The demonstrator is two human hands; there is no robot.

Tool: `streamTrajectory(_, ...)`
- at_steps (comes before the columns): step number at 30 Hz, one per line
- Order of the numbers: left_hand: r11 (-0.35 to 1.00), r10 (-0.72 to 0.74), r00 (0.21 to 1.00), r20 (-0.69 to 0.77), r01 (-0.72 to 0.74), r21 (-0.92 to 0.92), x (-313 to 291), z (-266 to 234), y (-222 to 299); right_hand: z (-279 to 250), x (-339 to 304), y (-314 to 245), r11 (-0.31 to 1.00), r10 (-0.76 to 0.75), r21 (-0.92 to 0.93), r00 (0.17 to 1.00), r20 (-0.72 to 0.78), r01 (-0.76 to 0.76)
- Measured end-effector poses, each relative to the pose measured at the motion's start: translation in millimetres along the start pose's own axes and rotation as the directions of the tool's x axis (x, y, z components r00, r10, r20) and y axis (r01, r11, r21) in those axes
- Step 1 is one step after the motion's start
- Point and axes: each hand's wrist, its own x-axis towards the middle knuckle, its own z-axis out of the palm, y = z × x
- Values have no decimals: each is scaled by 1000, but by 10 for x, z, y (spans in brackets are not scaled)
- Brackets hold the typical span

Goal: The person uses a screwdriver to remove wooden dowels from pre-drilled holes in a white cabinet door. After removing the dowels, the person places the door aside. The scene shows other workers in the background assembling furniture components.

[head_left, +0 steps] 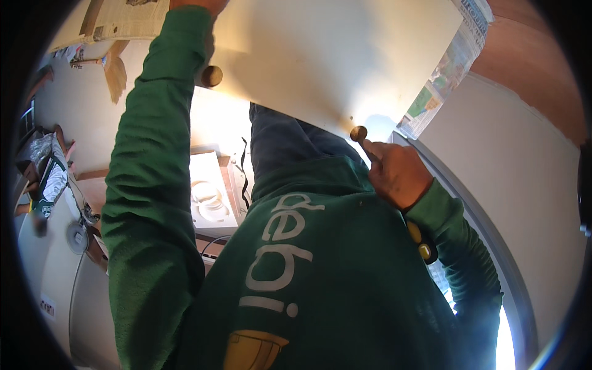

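A large cream panel spans the top of the view, with a round brown knob-like piece near its left corner and a second one at its lower right corner. My right hand is closed, its fingertips right beside the second brown piece. What lies inside those curled fingers is hidden. My left hand is up at the panel's left edge, cut off by the top of the picture, so its fingers do not show.
Printed newspaper lines the panel's right side. A broom hangs at the far left. Below it are bags and a small fan-like disc. A white box with round rings lies beyond my left arm. A grey frame curves along the right.
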Motion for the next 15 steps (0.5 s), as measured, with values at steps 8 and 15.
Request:
streamTrajectory(8, 999, 16, 1000, -27, -17, -31, 22, 23, -10, 28, -19, -15, 998, 3, 65, 999, -46, 0)
streamTrajectory(15, 999, -11, 1000, 2, 11, -37, 26, -3, -20, 58, -54, -19, 1000, 3, 18, 1000, -15, -3)
